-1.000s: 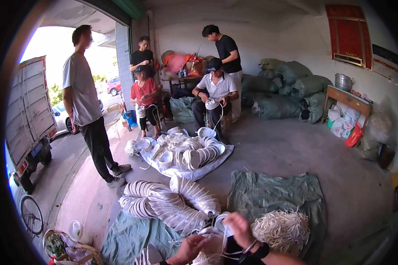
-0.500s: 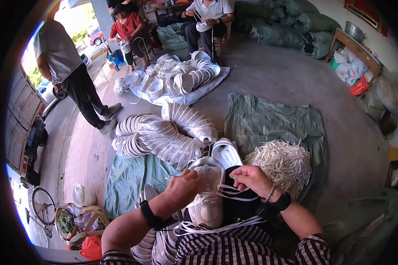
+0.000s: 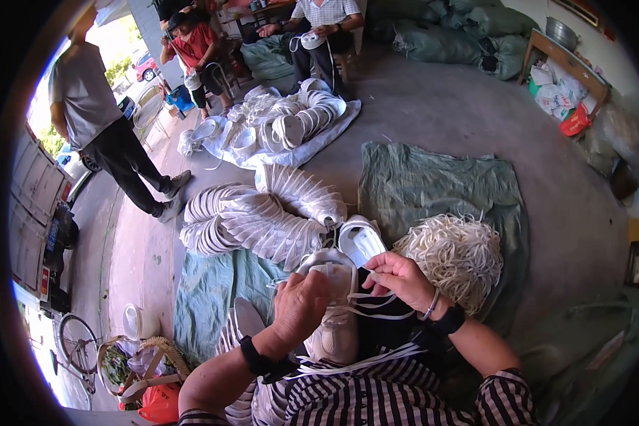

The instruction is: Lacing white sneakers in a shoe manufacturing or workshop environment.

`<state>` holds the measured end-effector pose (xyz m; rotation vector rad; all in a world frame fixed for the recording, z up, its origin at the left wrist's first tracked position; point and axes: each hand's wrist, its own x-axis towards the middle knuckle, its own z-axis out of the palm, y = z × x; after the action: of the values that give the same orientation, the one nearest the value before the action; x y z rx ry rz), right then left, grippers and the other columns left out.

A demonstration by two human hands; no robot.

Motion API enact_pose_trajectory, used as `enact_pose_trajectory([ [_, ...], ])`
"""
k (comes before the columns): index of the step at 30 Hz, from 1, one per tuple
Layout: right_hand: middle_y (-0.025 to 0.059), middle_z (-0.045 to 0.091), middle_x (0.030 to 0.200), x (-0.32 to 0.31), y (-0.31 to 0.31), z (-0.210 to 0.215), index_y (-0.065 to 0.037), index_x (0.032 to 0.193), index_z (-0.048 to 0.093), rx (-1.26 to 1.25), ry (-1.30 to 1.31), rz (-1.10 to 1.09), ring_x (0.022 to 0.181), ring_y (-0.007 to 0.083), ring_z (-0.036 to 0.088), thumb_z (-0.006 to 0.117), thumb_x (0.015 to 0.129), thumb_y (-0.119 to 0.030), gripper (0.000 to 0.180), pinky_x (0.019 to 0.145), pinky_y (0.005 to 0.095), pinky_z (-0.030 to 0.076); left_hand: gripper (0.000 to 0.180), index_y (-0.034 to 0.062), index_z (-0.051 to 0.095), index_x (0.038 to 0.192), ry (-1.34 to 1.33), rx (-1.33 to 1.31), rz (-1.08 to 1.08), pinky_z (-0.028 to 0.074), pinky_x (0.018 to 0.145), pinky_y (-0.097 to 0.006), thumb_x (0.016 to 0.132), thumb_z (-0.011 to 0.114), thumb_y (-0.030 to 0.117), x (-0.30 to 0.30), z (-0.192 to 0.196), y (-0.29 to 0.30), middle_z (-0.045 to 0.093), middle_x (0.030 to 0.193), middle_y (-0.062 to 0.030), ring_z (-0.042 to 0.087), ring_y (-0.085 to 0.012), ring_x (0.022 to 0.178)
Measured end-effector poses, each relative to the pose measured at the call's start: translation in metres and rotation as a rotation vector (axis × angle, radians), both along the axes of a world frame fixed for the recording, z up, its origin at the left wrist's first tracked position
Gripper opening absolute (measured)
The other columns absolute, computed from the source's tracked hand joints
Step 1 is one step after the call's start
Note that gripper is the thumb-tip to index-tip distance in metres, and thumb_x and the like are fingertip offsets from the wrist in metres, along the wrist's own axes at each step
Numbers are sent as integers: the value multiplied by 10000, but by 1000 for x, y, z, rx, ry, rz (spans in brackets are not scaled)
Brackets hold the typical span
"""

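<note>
A white sneaker (image 3: 331,337) sits in front of me, its opening turned away and a white shoelace (image 3: 376,305) running loosely from its eyelets to the right. My left hand (image 3: 302,305) is closed against the left side of the shoe's lacing; whatever its fingers hold is hidden. To the right of the shoe, my right hand (image 3: 401,282) pinches thumb and forefinger on the shoelace, near its end. More lace strands lie across my striped clothing. Just beyond stands another white shoe (image 3: 361,239).
Rows of nested white shoes (image 3: 263,216) lie ahead on a green sheet (image 3: 209,291). A heap of white laces (image 3: 451,263) rests on a darker green tarp (image 3: 440,177). Beyond, two seated people handle shoes beside another pile; a person (image 3: 96,106) stands at left. A basket (image 3: 138,366) is lower left.
My left hand has shifted slightly right and now covers more of the shoe. My right hand has moved slightly away from me. In the background, a seated person has moved one hand aside.
</note>
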<state>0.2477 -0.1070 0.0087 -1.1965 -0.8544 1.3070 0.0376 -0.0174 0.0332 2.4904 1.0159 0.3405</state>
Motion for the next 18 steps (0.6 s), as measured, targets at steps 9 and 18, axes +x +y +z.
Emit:
enact_pose_trajectory([
  [9, 36, 634, 741, -19, 18, -6, 5, 973, 591, 22, -314, 52, 573, 63, 559, 539, 881, -50, 119, 514, 202, 458, 288, 169, 626, 969, 325, 664, -450, 379, 819, -364, 681, 636, 161, 12, 0, -5, 578, 973, -7, 510, -235, 914],
  [18, 116, 653, 704, -24, 34, -21, -38, 829, 639, 84, -623, 119, 642, 241, 646, 636, 793, -197, 162, 591, 323, 490, 138, 98, 560, 846, -252, 191, -626, 432, 688, -349, 712, 591, 112, 9, -1, -17, 487, 811, -66, 544, -233, 784],
])
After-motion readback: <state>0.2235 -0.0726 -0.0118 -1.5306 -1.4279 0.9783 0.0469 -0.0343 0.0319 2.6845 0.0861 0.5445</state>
